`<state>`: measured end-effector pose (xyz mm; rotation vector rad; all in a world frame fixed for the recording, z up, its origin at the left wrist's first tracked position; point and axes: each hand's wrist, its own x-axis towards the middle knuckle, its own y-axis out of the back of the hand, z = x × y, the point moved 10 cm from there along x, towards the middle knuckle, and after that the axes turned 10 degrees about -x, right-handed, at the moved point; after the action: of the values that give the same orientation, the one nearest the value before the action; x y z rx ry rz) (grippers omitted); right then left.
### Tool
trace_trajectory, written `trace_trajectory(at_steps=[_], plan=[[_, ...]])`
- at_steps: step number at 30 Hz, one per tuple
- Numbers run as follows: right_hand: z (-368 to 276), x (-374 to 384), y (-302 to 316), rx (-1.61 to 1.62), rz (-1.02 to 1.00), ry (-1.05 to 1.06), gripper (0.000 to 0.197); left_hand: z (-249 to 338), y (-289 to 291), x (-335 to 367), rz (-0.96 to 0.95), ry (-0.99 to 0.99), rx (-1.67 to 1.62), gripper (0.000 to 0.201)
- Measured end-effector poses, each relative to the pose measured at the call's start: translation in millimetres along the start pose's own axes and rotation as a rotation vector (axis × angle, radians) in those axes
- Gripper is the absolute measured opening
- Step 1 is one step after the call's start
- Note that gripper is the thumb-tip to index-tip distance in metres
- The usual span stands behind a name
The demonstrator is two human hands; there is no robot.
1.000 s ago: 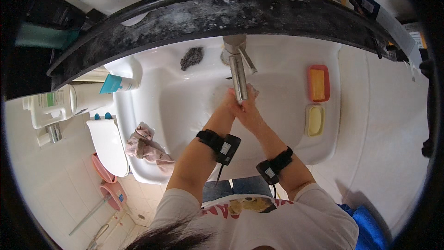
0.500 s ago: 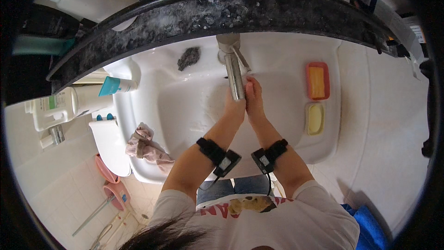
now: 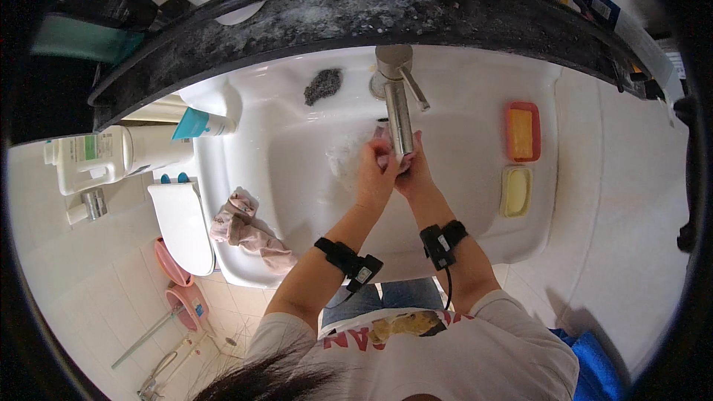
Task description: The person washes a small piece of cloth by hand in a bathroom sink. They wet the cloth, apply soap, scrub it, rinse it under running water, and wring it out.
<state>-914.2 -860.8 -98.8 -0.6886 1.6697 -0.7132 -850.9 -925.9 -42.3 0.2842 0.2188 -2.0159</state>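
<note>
Beneath the metal tap my two hands meet over the white sink basin. My left hand has its fingers curled around a wet pinkish cloth, seen only in small part between the hands. On the other side of the spout, my right hand closes on the same cloth, its fingers partly hidden by the tap and the left hand. White suds or splashing water spread in the basin beside my left hand. A crumpled pale pink sock lies over the sink's left front rim.
A dark scouring pad lies left of the tap. An orange bar in a red dish and a yellow soap dish sit on the right rim. A teal-capped tube stands at left. A dark shelf overhangs the sink's back.
My hands were almost flat together under the spout; now the fingers curl and the pinkish cloth shows between them. White suds or splashes have grown at their left. The view has shifted slightly.
</note>
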Motion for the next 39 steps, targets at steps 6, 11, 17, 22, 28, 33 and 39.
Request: trace_trajectory(at_steps=[6, 11, 17, 22, 28, 33, 39], plan=[[-1, -5, 11, -0.055, -0.016, 0.137, 0.039, 29, -40, -11, -0.284, -0.334, 0.333, 0.032], [13, -28, -15, -0.028, -0.021, 0.029, 0.048, 22, -49, -1, -0.376, -0.050, 0.565, 0.036], [2, -26, -22, -0.138, -0.189, 0.049, 0.048, 47, -62, -15, -0.454, -0.476, 0.815, 0.057], [20, 3, 12, 0.099, -0.220, -0.150, 0.041, 38, -44, -3, -0.336, -0.481, 1.162, 0.077], [2, -5, 10, -0.275, -0.102, 0.088, 0.031, -19, -15, -6, -0.441, 0.225, 0.186, 0.086], [2, -6, 10, -0.305, 0.093, 0.071, 0.031, -30, -23, -32, -0.461, 0.471, -0.469, 0.089], [2, -8, 25, -0.959, 0.413, -0.049, 0.044, -32, -22, -37, -0.299, 0.599, -0.685, 0.083]])
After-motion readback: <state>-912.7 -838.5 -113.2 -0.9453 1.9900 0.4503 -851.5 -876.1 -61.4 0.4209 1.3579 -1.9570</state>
